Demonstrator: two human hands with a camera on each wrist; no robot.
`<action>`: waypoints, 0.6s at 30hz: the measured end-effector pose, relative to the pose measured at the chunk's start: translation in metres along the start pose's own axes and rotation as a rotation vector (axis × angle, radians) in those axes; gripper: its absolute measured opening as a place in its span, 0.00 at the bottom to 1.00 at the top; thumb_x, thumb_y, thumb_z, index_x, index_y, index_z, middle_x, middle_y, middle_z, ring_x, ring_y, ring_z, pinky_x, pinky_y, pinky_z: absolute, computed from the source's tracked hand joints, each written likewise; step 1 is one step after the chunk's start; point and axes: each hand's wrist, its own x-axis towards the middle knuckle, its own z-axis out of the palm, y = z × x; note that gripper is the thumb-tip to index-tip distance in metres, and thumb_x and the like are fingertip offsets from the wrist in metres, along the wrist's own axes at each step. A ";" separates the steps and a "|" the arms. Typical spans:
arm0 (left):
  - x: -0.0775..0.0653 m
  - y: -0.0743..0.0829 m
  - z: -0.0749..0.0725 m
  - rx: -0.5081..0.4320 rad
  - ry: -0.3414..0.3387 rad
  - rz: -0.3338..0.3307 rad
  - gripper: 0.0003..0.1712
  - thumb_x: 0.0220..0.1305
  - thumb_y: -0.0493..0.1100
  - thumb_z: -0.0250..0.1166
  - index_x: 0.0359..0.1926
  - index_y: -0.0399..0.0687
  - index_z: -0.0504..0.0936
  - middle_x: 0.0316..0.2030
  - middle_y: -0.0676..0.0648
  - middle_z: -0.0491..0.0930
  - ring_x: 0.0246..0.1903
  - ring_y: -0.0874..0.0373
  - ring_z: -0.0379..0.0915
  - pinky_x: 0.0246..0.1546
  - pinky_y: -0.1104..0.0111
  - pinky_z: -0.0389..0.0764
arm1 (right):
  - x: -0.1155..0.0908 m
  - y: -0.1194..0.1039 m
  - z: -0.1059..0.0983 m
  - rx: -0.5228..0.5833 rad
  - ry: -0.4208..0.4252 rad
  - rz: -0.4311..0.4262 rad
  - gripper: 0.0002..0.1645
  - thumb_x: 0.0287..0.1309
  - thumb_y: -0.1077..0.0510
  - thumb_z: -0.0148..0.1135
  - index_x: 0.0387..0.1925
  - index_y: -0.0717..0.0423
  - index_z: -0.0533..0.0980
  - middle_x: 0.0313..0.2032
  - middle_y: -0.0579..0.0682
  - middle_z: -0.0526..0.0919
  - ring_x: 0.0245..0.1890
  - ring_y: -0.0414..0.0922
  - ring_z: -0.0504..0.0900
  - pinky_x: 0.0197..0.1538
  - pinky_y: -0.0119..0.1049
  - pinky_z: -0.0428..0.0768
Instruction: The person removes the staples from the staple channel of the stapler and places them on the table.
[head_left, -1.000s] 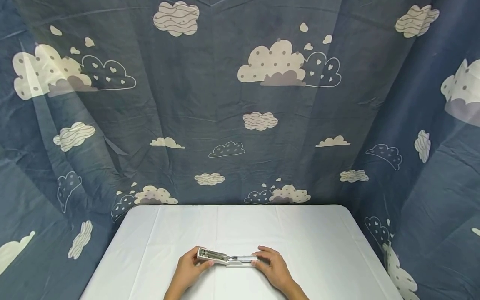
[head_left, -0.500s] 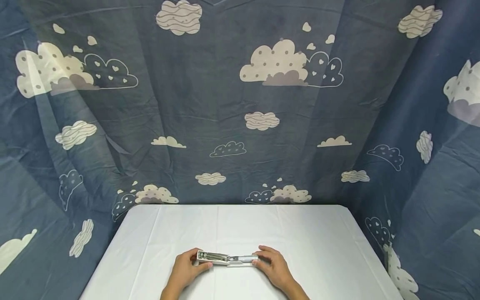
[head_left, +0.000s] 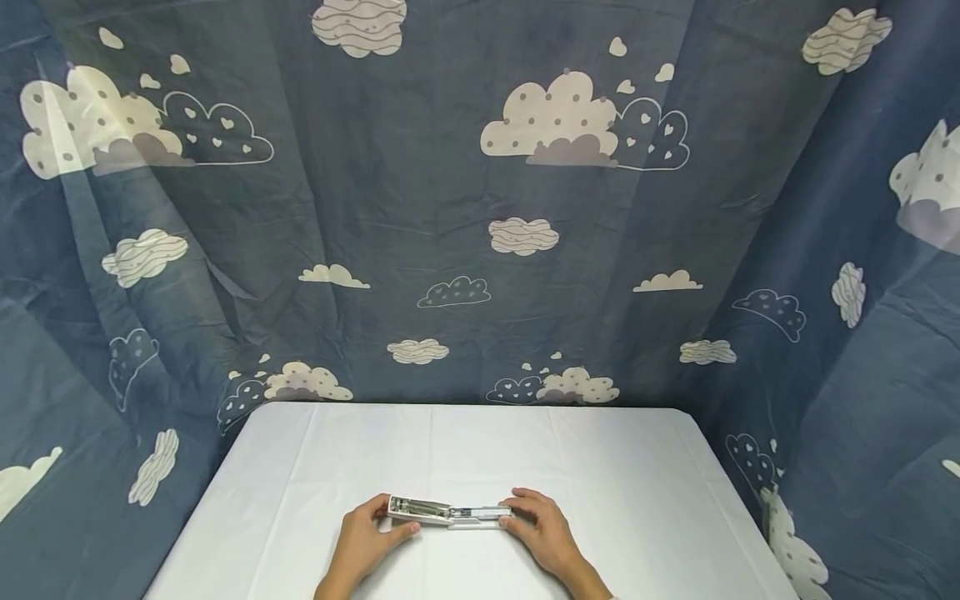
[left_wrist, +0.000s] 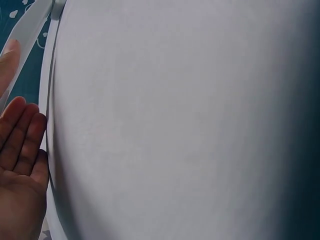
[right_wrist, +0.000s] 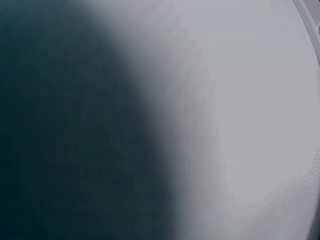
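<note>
A stapler (head_left: 420, 512), white and metallic, lies spread out in the head view, its long top part swung over to the left and its inner channel showing. My left hand (head_left: 363, 542) pinches the left end, fingers behind and thumb along the near side. At the other end, my right hand (head_left: 542, 533) grips the staple rail and base between thumb and fingers. In the left wrist view the left hand (left_wrist: 20, 185) shows at the left edge with several fingers fairly straight; the stapler cannot be made out there. The right wrist view shows neither the right hand nor the stapler.
A white-covered table (head_left: 637, 483) lies beneath the hands. Behind it and on both sides hangs a dark blue curtain (head_left: 405, 192) printed with clouds. Dark blur covers much of the right wrist view.
The left hand has shifted slightly left and its thumb has slid toward the stapler's left end. The stapler's left part looks slightly lower. The head view has tilted a little; the right hand keeps its grip.
</note>
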 end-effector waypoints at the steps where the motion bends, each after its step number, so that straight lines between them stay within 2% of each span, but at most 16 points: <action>1: 0.000 0.001 0.000 0.002 -0.003 0.000 0.35 0.44 0.59 0.83 0.50 0.44 0.86 0.46 0.44 0.89 0.60 0.36 0.79 0.65 0.36 0.70 | 0.000 0.000 0.000 -0.002 0.000 0.001 0.16 0.63 0.40 0.69 0.47 0.42 0.87 0.59 0.56 0.84 0.62 0.63 0.79 0.63 0.71 0.72; 7: 0.000 0.002 -0.001 0.000 -0.008 -0.010 0.35 0.45 0.59 0.83 0.51 0.45 0.85 0.47 0.43 0.89 0.61 0.36 0.78 0.66 0.36 0.68 | 0.003 -0.001 0.001 -0.041 -0.005 0.028 0.18 0.61 0.37 0.68 0.47 0.40 0.87 0.52 0.45 0.85 0.57 0.51 0.80 0.61 0.61 0.77; 10: 0.003 0.004 -0.004 0.002 -0.015 -0.011 0.37 0.46 0.60 0.82 0.53 0.44 0.84 0.49 0.42 0.88 0.60 0.36 0.78 0.66 0.38 0.70 | 0.007 0.000 0.001 -0.037 -0.004 0.029 0.17 0.61 0.37 0.69 0.47 0.39 0.87 0.51 0.43 0.85 0.56 0.49 0.80 0.61 0.60 0.77; 13: 0.006 0.006 -0.008 -0.008 -0.007 -0.016 0.41 0.46 0.62 0.82 0.58 0.47 0.83 0.50 0.44 0.88 0.57 0.42 0.82 0.64 0.42 0.75 | 0.008 -0.001 0.000 -0.023 -0.007 0.034 0.16 0.61 0.38 0.69 0.47 0.38 0.86 0.51 0.42 0.85 0.57 0.49 0.79 0.62 0.60 0.76; 16: 0.005 0.014 -0.012 -0.028 0.039 0.031 0.42 0.46 0.61 0.82 0.60 0.50 0.81 0.52 0.49 0.86 0.54 0.49 0.83 0.62 0.46 0.78 | 0.006 0.000 0.001 -0.024 -0.004 0.040 0.16 0.61 0.38 0.69 0.47 0.37 0.86 0.51 0.41 0.85 0.57 0.49 0.79 0.62 0.60 0.76; 18: 0.004 0.025 -0.012 -0.033 0.082 0.089 0.41 0.46 0.61 0.83 0.59 0.52 0.81 0.53 0.52 0.85 0.54 0.53 0.81 0.61 0.48 0.78 | 0.004 0.001 0.001 -0.030 0.000 0.039 0.16 0.61 0.38 0.69 0.47 0.37 0.86 0.51 0.40 0.85 0.57 0.49 0.79 0.62 0.60 0.76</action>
